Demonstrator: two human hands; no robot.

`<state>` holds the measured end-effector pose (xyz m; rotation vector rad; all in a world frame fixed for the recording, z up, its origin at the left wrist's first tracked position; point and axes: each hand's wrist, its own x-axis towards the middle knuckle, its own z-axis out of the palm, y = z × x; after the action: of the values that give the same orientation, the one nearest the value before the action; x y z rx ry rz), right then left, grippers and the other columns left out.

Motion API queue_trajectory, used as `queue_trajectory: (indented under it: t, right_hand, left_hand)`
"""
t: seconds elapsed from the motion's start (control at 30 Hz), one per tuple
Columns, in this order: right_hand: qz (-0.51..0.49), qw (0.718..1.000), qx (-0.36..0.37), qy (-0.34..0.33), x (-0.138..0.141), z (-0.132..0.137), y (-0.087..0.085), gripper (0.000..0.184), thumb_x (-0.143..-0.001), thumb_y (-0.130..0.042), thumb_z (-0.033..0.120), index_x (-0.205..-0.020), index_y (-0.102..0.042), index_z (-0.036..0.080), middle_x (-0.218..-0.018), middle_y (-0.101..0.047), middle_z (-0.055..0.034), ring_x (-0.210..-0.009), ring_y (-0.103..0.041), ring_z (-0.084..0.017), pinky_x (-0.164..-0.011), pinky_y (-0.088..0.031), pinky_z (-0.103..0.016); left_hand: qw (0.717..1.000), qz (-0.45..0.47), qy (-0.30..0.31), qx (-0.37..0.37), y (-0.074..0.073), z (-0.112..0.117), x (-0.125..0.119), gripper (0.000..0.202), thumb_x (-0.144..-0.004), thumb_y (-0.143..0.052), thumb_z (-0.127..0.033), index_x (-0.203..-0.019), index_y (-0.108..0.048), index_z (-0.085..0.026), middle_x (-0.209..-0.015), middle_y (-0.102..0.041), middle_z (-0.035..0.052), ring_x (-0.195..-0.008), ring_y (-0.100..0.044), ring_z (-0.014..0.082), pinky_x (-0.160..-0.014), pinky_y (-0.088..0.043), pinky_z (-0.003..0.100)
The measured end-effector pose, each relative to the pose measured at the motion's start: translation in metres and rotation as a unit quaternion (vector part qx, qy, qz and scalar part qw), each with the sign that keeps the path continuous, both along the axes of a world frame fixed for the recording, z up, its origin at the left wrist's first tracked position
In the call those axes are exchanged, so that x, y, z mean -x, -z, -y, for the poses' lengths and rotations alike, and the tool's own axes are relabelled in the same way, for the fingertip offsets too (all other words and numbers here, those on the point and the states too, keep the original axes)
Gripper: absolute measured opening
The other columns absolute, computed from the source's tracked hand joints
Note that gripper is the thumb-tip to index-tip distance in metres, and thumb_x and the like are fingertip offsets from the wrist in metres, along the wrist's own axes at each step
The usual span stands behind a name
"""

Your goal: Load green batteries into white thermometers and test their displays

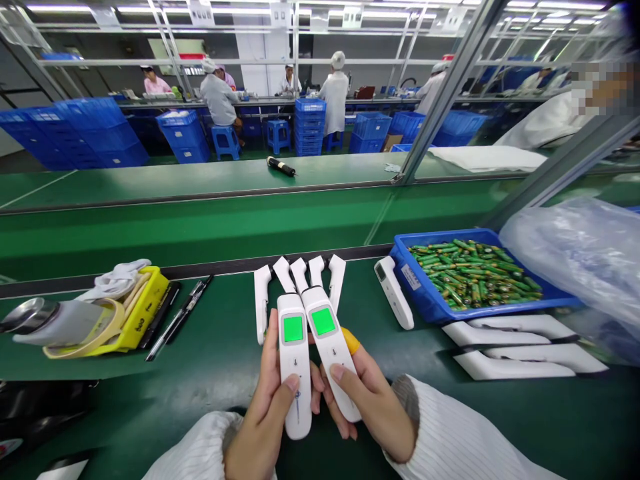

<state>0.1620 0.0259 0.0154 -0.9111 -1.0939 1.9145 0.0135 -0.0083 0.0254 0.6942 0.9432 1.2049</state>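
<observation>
My left hand is closed around a white handheld infrared thermometer, its thumb resting on the body below a lit green screen. A second white thermometer, also with a green screen, is gripped in my right hand, whose thumb presses near its button. One right fingertip wears a yellow finger cot. The two devices are side by side, screens facing me. Just beyond them several more white thermometers lie in a row on the green bench. Another single thermometer lies to the right.
A blue bin of green batteries stands at right, with stacked thermometers before it and a clear plastic bag beside it. At left are a yellow tray, a bottle and pens. Several people work beyond.
</observation>
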Motion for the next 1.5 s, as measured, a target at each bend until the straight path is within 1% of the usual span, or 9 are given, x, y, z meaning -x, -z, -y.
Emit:
queue_trajectory:
  t: [0.47, 0.67, 0.8, 1.03, 1.1, 1.17, 1.3, 1.37, 1.5]
  right_hand:
    - [-0.032, 0.999, 0.017, 0.019, 0.001, -0.004, 0.0, 0.038, -0.089, -0.051, 0.048, -0.109, -0.049, 0.016, -0.064, -0.055, 0.0037, -0.036, -0.048, -0.005, -0.034, -0.032, -0.014]
    - [-0.058, 0.997, 0.046, 0.038, 0.003, -0.012, 0.001, 0.037, -0.088, -0.048, 0.052, -0.084, -0.048, 0.016, -0.054, -0.054, 0.0035, -0.029, -0.042, -0.006, -0.027, -0.028, -0.015]
    - [-0.077, 0.991, 0.092, 0.051, 0.003, -0.017, 0.003, 0.037, -0.087, -0.047, 0.054, -0.081, -0.046, 0.017, -0.047, -0.05, 0.006, -0.024, -0.036, -0.006, -0.024, -0.026, -0.015]
    - [-0.113, 0.99, 0.074, 0.028, 0.003, -0.014, -0.004, 0.04, -0.089, -0.046, 0.052, -0.073, -0.047, 0.016, -0.053, -0.053, 0.0028, -0.028, -0.039, -0.005, -0.028, -0.027, -0.016]
    - [-0.118, 0.991, 0.06, -0.002, 0.003, -0.011, -0.005, 0.036, -0.086, -0.053, 0.048, -0.078, -0.051, 0.013, -0.06, -0.057, 0.0003, -0.037, -0.047, -0.006, -0.036, -0.034, -0.017]
    - [-0.108, 0.993, 0.05, -0.025, 0.003, -0.01, -0.005, 0.033, -0.082, -0.062, 0.044, -0.087, -0.054, 0.012, -0.067, -0.059, -0.001, -0.046, -0.052, -0.007, -0.047, -0.041, -0.02]
    - [-0.046, 0.998, 0.004, -0.029, 0.005, -0.008, 0.0, 0.033, -0.085, -0.06, 0.045, -0.09, -0.053, 0.013, -0.073, -0.062, -0.0033, -0.055, -0.058, -0.01, -0.058, -0.046, -0.024]
    - [-0.022, 0.999, -0.016, -0.04, 0.006, -0.007, 0.002, 0.037, -0.085, -0.058, 0.049, -0.092, -0.052, 0.014, -0.076, -0.063, -0.005, -0.057, -0.06, -0.012, -0.053, -0.046, -0.024]
    - [0.052, 0.996, -0.037, -0.069, 0.007, -0.002, 0.003, 0.044, -0.083, -0.057, 0.054, -0.098, -0.053, 0.014, -0.07, -0.06, -0.0032, -0.052, -0.056, -0.011, -0.039, -0.035, -0.017]
  left_hand:
    - [1.0, 0.013, 0.008, -0.01, -0.009, -0.005, 0.0, 0.067, -0.092, -0.047, -0.037, -0.145, -0.005, -0.041, -0.072, -0.06, -0.0007, -0.057, -0.051, 0.0106, -0.061, -0.046, 0.024]
    - [0.998, -0.014, -0.056, 0.003, -0.015, -0.009, -0.004, 0.064, -0.09, -0.051, -0.039, -0.143, -0.016, -0.04, -0.102, -0.06, 0.0053, -0.052, -0.049, 0.0084, -0.045, -0.042, 0.02]
    - [0.996, -0.015, -0.089, 0.017, -0.019, -0.014, -0.005, 0.059, -0.09, -0.049, -0.039, -0.142, -0.021, -0.039, -0.105, -0.06, 0.0064, -0.045, -0.043, 0.0056, -0.039, -0.036, 0.018]
    - [0.996, -0.027, -0.072, 0.039, -0.013, -0.016, 0.002, 0.046, -0.086, -0.058, -0.043, -0.124, -0.052, -0.019, -0.058, -0.053, -0.0035, -0.045, -0.038, 0.0055, -0.046, -0.037, 0.017]
    - [0.996, -0.046, -0.063, 0.036, -0.009, -0.017, 0.005, 0.043, -0.079, -0.068, -0.038, -0.115, -0.059, -0.017, -0.066, -0.059, -0.0009, -0.056, -0.049, 0.0076, -0.057, -0.044, 0.017]
    - [0.995, -0.047, -0.08, 0.035, -0.006, -0.017, 0.005, 0.046, -0.074, -0.074, -0.034, -0.115, -0.059, -0.018, -0.093, -0.067, 0.0052, -0.083, -0.06, 0.0151, -0.076, -0.049, 0.024]
    - [0.992, -0.01, -0.121, 0.016, -0.004, -0.015, 0.0, 0.05, -0.078, -0.07, -0.036, -0.122, -0.052, -0.021, -0.131, -0.055, 0.0102, -0.118, -0.052, 0.027, -0.099, -0.044, 0.039]
    - [0.994, 0.015, -0.107, 0.012, -0.003, -0.012, -0.002, 0.048, -0.079, -0.068, -0.037, -0.12, -0.05, -0.02, -0.125, -0.06, 0.0124, -0.109, -0.059, 0.0277, -0.092, -0.049, 0.041]
    - [0.998, 0.034, -0.048, 0.023, 0.001, -0.008, -0.004, 0.049, -0.077, -0.071, -0.035, -0.116, -0.045, -0.021, -0.101, -0.07, 0.0123, -0.064, -0.067, 0.0228, -0.05, -0.054, 0.033]
